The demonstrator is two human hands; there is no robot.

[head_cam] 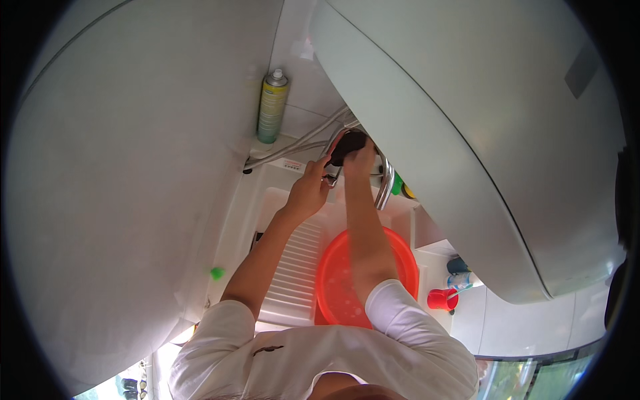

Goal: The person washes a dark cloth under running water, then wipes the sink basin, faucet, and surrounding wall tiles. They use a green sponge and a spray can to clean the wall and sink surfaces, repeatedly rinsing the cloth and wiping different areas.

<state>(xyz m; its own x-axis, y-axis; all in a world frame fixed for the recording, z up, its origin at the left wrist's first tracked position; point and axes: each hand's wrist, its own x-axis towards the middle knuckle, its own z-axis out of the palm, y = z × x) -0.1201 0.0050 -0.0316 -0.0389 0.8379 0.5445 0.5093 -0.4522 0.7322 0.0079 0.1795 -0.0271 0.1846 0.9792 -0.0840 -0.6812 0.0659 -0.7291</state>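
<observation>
At the back of the sink, my left hand point(309, 189) holds the lower left edge of a dark item point(348, 146) with a pinkish rim, possibly a shoe. My right hand point(361, 159) is blurred and lies against the item's right side; what its fingers grip is hidden. Just right of that hand, a chrome faucet spout point(385, 187) curves downward. Below my forearms sits a red plastic basin point(332, 285) with liquid and some foam in it. A ribbed washboard point(295, 270) forms the left part of the white laundry sink point(272, 197).
A yellow-green aerosol can point(273, 107) stands in the back corner beside braided hoses point(300, 144). Large pale rounded casings point(440, 165) overhang the right side. A red cup point(442, 299) stands right of the sink. A small green object point(217, 273) lies at the left.
</observation>
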